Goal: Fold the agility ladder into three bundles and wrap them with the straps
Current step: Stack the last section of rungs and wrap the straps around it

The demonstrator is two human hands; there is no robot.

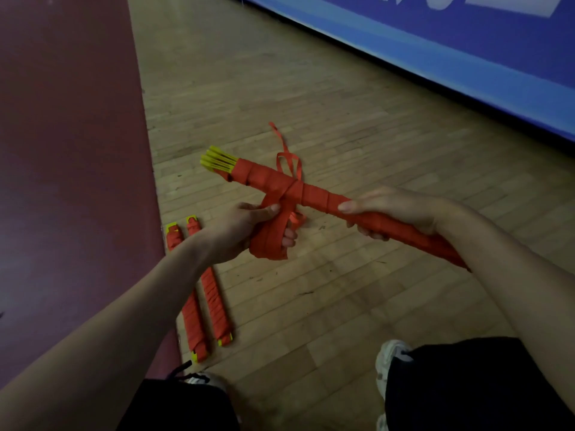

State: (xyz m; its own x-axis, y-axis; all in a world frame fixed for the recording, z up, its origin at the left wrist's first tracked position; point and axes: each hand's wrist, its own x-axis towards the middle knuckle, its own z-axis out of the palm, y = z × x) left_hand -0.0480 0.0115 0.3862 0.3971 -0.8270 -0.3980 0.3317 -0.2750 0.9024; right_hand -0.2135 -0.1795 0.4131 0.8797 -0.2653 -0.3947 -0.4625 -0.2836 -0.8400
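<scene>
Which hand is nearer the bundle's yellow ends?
Left. The left hand grips the strap loops a little below the yellow ends; the right hand holds the bundle farther along.

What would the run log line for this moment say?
left hand: holds strap | right hand: grips third bundle | two bundles: on floor

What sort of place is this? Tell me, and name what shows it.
Probably an indoor sports hall: a wood strip floor, a blue board running along its edge, and wrapped ladder bundles lying on that floor.
</scene>
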